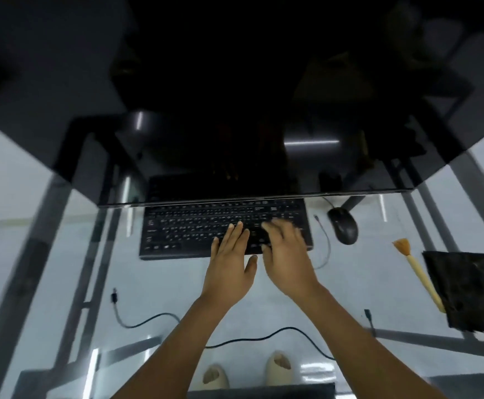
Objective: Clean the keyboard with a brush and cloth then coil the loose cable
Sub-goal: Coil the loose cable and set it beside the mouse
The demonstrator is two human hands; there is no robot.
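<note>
Your left hand point(230, 259) and right hand point(285, 256) are hovering with fingers extended, holding nothing, over the black keyboard point(194, 230), which is lying long axis left-right on the glass bench point(62, 269). The brush point(419, 276), bristles pointing away, is lying beside the dark cloth point(468, 289); likely light and stiff, so take its handle. The loose cable point(263, 335), limp, is trailing along the near edge.
</note>
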